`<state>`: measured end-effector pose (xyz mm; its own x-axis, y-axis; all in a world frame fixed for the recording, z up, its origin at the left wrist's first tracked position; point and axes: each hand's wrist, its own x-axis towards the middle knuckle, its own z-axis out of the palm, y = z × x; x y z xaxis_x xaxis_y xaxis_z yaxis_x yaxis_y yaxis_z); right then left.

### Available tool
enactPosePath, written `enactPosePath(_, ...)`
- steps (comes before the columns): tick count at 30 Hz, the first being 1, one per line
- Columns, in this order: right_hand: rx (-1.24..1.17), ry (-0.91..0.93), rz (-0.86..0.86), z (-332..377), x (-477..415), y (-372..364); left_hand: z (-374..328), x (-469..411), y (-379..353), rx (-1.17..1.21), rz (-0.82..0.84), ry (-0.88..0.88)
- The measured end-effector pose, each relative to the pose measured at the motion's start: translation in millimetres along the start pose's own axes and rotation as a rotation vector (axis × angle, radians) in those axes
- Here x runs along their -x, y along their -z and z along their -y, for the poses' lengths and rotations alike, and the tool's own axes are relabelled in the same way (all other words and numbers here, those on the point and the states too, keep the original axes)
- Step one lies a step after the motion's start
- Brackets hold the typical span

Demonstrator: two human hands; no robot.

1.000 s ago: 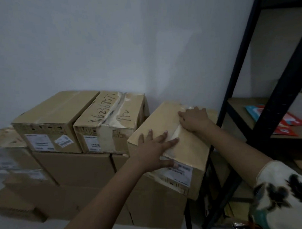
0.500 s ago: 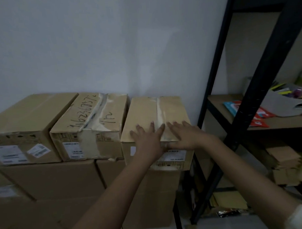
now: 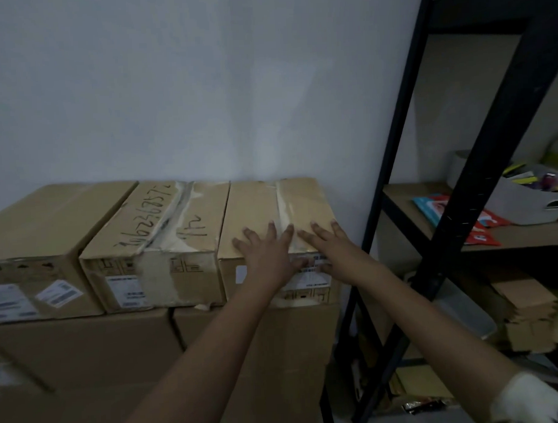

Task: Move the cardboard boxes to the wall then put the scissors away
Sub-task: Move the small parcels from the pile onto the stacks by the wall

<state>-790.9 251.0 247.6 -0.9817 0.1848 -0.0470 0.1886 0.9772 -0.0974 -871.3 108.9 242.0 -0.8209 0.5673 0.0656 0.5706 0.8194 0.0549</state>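
Box [image 3: 255, 205] rightmost in top row, back edge at wall [image 3: 203, 87], flush w/ neighbour box [image 3: 152, 234]; narrow gap to rack [image 3: 478, 160]. L hand [image 3: 266, 259], R hand [image 3: 333, 253] flat on top, fingers spread. Grey bin [image 3: 524, 207] on rack: pens [image 3: 523, 179].

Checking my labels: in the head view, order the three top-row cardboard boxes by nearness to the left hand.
1. Right-end box: directly under the left hand, touched.
2. Handwritten box: middle, alongside.
3. Leftmost box: far left.
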Motion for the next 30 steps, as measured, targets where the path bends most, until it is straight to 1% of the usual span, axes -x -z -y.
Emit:
enactPosePath(7,-0.004,-0.025,-0.006,-3.3,-21.4,-4.6,6.2,-17.3,-1.4,0.001,-0.001,-0.013)
enactPosePath(14,-0.004,-0.075,0.001,0.6,-20.9,-6.5,6.6,-16.6,-4.8,0.016,-0.029,-0.015)
enactPosePath(20,0.055,-0.152,-0.055,12.4,-10.0,-7.8,-1.1,-8.4,-5.1,-0.048,-0.105,-0.009)
enactPosePath(24,0.077,-0.204,-0.114,22.4,-0.1,-14.4,-11.2,8.3,-5.4,-0.047,-0.144,-0.097)
enactPosePath(28,0.018,-0.251,-0.169,27.9,15.2,-13.9,-7.8,18.1,-5.7,0.040,-0.120,-0.157)
enactPosePath(30,0.021,-0.278,-0.196,28.6,29.2,-13.2,-6.2,24.6,-5.1,0.039,-0.116,-0.204)
